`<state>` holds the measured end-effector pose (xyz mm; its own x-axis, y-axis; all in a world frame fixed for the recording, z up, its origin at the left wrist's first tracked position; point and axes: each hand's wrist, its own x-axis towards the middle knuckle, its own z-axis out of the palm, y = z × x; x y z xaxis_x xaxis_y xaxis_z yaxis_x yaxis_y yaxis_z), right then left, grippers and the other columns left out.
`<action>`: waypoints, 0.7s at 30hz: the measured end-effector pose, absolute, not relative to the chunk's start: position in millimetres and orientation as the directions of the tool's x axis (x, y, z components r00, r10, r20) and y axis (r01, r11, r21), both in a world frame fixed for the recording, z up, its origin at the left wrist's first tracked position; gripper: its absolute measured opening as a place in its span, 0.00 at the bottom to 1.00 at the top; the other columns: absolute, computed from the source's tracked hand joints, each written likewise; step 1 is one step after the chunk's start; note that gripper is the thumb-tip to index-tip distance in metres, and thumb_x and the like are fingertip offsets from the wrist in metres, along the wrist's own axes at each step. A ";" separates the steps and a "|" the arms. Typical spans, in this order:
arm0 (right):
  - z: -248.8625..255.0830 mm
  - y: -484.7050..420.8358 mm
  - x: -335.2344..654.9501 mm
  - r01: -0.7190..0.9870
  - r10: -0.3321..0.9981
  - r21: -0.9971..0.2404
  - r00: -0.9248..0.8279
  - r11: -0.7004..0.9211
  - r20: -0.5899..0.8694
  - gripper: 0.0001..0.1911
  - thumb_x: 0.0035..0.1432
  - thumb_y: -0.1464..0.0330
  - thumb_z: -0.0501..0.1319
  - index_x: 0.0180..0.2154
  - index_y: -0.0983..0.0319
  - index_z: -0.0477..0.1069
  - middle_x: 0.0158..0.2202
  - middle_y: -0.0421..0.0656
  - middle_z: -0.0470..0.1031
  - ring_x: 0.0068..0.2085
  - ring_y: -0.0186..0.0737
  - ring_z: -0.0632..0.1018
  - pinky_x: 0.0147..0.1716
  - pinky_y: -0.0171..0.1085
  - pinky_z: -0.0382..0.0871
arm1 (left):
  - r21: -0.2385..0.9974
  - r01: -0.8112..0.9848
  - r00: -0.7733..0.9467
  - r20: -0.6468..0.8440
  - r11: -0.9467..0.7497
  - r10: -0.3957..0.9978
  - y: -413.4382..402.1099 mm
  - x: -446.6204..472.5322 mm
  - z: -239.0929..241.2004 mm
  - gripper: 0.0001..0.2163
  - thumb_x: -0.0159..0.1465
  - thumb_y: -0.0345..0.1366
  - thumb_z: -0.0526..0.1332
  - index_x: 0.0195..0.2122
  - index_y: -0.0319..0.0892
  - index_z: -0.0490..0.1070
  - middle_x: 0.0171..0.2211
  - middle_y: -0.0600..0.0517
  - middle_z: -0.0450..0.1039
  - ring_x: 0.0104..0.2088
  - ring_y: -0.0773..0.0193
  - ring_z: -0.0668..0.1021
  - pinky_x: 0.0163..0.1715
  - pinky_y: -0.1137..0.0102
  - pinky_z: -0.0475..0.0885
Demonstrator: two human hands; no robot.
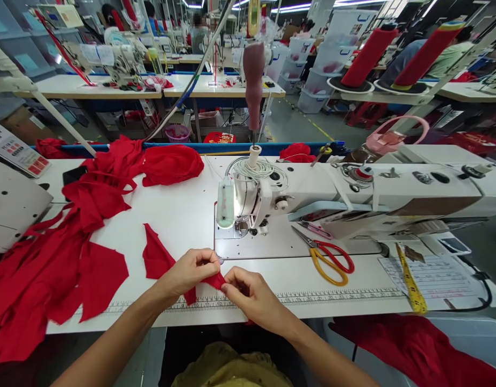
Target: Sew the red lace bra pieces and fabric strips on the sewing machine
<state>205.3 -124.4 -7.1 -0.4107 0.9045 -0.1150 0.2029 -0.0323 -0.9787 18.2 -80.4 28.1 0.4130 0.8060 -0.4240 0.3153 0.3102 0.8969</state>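
Note:
A small red fabric piece point(157, 258) lies on the white sewing table point(183, 215), just in front of the sewing machine's needle plate point(272, 242). My left hand point(191, 271) pinches the piece's right end, fingers closed on the cloth. My right hand point(250, 293) pinches the same end from the other side, right beside the left. Both hands sit over the printed ruler strip point(332, 295) at the table's front edge. The white sewing machine point(352, 193) stands directly behind the hands.
A heap of red fabric pieces point(70, 242) covers the table's left side. Scissors with red and yellow handles point(328, 258) lie right of the needle plate, with a yellow tape measure point(409, 279) and a paper sheet point(433, 274) further right. Other workstations and people are behind.

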 end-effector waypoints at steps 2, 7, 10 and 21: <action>-8.2 -123.4 205.2 0.190 0.909 -0.981 -0.400 -0.038 -0.113 0.10 0.63 0.65 0.58 0.29 0.60 0.65 0.24 0.34 0.62 0.26 0.30 0.62 0.24 0.32 0.54 | 0.911 0.281 0.360 -0.393 0.303 0.846 -82.1 19.9 26.6 0.09 0.57 0.41 0.60 0.25 0.42 0.66 0.25 0.56 0.62 0.27 0.66 0.64 0.30 0.72 0.61; -11.0 -123.1 206.6 0.172 0.911 -0.980 -0.381 -0.098 -0.158 0.10 0.62 0.64 0.59 0.29 0.60 0.66 0.24 0.34 0.65 0.25 0.30 0.64 0.24 0.31 0.57 | 0.947 0.250 0.376 -0.286 0.200 0.882 -88.4 17.8 24.3 0.14 0.62 0.47 0.61 0.28 0.42 0.67 0.27 0.55 0.64 0.30 0.66 0.67 0.32 0.72 0.65; -11.5 -124.6 210.5 0.143 0.887 -0.977 -0.413 -0.160 -0.206 0.08 0.63 0.65 0.58 0.31 0.60 0.69 0.24 0.35 0.68 0.24 0.31 0.67 0.23 0.31 0.60 | 0.953 0.241 0.394 -0.267 0.182 0.880 -91.0 10.6 24.1 0.15 0.65 0.49 0.59 0.31 0.42 0.67 0.28 0.55 0.65 0.30 0.66 0.67 0.31 0.72 0.66; 47.3 -26.8 92.5 0.309 0.837 -0.796 -0.371 0.520 0.403 0.07 0.67 0.74 0.57 0.38 0.60 0.71 0.36 0.39 0.77 0.39 0.32 0.77 0.39 0.31 0.70 | 0.238 0.847 0.181 0.712 -0.476 0.678 -65.5 -85.0 86.8 0.03 0.59 0.36 0.67 0.34 0.45 0.77 0.32 0.53 0.76 0.34 0.60 0.75 0.38 0.66 0.67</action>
<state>92.5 -26.8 47.3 -0.3706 0.8368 0.4030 0.3085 0.5201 -0.7964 -85.0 -65.5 86.8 0.1811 0.6783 0.7121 0.8465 -0.4761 0.2382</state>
